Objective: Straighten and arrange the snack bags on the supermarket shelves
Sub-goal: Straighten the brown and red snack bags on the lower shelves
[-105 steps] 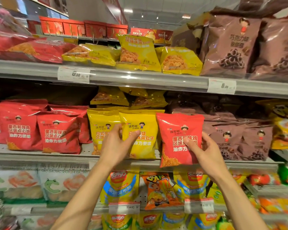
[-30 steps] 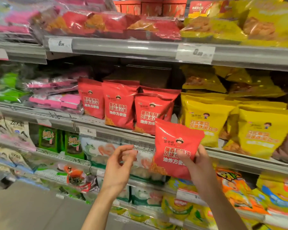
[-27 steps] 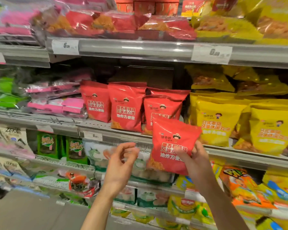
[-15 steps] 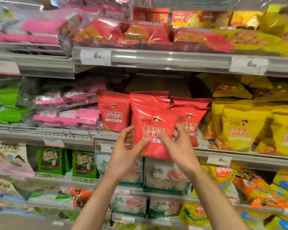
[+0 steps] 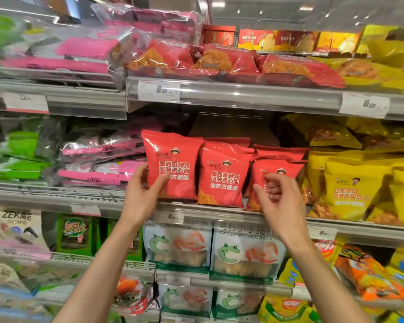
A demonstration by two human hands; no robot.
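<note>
On the middle shelf's edge (image 5: 219,212), the leftmost red snack bag (image 5: 173,164) stands upright, gripped by the left hand (image 5: 141,192); right of it, the right hand (image 5: 279,201) hovers empty, loosely curled, nearest the third red bag (image 5: 287,169).

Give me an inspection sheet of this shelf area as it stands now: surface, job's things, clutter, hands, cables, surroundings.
Surface: middle shelf, grey metal with a price tag on its rail.
Job's things: three red snack bags upright in a row; left red bag, middle red bag, right red bag, more red bags behind them.
Clutter: yellow snack bags slumped unevenly to the right; pink packs piled flat to the left.
Hands: left hand grips the left red bag by its lower left edge; right hand is in front of the right red bag, fingers loosely curled, holding nothing.
Cables: nothing seen.
Surroundings: frog-print bags on the shelf below; red bags lying flat on the shelf above.
</note>
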